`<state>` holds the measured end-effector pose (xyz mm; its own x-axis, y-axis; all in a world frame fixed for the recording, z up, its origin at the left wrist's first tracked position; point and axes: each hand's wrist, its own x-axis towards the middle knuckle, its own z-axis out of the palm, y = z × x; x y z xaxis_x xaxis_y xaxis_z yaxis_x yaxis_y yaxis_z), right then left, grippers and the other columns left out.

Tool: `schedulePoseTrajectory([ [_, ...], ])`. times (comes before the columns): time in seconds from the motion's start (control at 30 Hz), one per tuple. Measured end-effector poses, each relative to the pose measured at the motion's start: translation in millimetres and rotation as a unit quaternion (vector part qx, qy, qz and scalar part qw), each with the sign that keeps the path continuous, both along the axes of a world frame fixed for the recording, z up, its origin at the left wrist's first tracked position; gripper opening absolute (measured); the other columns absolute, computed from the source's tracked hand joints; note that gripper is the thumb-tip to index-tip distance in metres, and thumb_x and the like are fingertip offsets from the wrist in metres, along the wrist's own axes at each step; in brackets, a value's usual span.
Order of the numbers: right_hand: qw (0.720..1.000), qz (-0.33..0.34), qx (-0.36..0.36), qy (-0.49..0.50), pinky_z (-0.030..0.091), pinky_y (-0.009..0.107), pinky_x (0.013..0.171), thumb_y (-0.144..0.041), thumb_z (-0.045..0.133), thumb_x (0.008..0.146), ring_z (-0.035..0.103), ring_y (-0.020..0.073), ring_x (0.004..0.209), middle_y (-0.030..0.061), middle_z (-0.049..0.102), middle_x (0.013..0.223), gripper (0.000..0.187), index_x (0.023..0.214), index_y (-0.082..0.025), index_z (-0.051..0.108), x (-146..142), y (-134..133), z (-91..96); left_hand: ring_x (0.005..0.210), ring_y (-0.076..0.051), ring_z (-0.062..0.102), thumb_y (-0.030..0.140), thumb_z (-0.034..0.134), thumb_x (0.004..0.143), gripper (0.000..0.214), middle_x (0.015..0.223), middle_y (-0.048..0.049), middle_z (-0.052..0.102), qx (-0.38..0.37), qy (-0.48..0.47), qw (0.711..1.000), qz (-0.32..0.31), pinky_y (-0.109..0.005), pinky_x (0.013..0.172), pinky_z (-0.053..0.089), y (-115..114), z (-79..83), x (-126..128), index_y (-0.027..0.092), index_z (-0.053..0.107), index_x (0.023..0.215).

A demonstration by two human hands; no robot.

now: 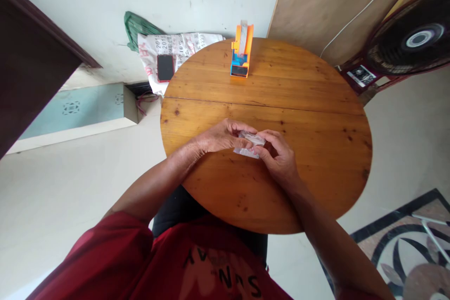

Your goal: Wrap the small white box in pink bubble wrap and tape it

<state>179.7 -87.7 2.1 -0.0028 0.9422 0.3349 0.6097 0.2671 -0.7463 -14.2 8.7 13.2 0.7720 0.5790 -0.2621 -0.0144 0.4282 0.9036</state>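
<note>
A small packet in clear, crinkled plastic (250,152) is held between both hands just over the middle of the round wooden table (316,159). My left hand (228,135) pinches its left side, thumb on top and fingers curled behind. At its right end, my right hand (279,152) grips it with thumb and fingertips. What lies inside the plastic is too unclear to name. Beyond the hands, near the far rim, stands an orange and blue tape dispenser (242,54) with a roll of clear tape.
A phone-like black slab with a red edge (165,67) lies on a white printed sack (183,44) left of the table. Behind it is a green plastic bag (138,28). A large black fan (415,33) stands at the right, and a wall rises behind the table.
</note>
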Motion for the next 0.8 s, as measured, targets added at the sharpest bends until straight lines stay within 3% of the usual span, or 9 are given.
schedulePoseTrajectory([
  [0.23,0.998,-0.063,-0.019,0.016,0.056,0.045,0.093,-0.044,0.072,0.085,0.070,0.0260,0.103,0.0089,0.074,0.119,0.058,0.139,-0.027,0.056,-3.0,-4.1,-4.4,0.087,-0.014,0.067,0.029,0.089,0.067,0.046,0.098,-0.0050,0.075,0.017,-0.050,0.998,-0.022,-0.027,0.082,0.050,0.0,-3.9,0.7,0.015,0.073,0.108],
  [0.47,0.997,-0.032,0.059,-0.024,0.057,0.044,0.093,-0.036,0.068,0.090,0.070,0.0247,0.102,0.0076,0.075,0.111,0.025,0.113,-0.026,0.071,-3.1,-1.1,-6.3,0.082,-0.013,0.066,0.029,0.090,0.066,0.046,0.092,-0.0029,0.073,0.005,-0.060,0.998,-0.023,-0.027,0.079,0.048,0.3,-7.4,1.3,0.014,0.072,0.105],
  [0.63,0.996,-0.023,0.074,-0.044,0.056,0.044,0.092,-0.035,0.068,0.090,0.070,0.0252,0.103,0.0080,0.075,0.113,0.025,0.113,-0.026,0.069,-5.0,-4.0,-3.4,0.084,-0.013,0.067,0.025,0.091,0.065,0.052,0.096,-0.0035,0.074,0.001,-0.063,0.998,-0.023,-0.028,0.082,0.049,-0.7,-8.7,0.5,0.016,0.071,0.112],
  [0.8,0.998,-0.066,0.010,-0.019,0.058,0.042,0.085,-0.039,0.072,0.085,0.071,0.0238,0.093,0.0063,0.076,0.106,0.033,0.115,-0.025,0.066,-5.5,-6.0,-1.4,0.091,-0.015,0.069,0.022,0.085,0.073,0.043,0.106,-0.0061,0.076,0.031,-0.050,0.997,-0.040,-0.029,0.087,0.050,0.8,-6.0,-1.7,0.017,0.073,0.114],
])
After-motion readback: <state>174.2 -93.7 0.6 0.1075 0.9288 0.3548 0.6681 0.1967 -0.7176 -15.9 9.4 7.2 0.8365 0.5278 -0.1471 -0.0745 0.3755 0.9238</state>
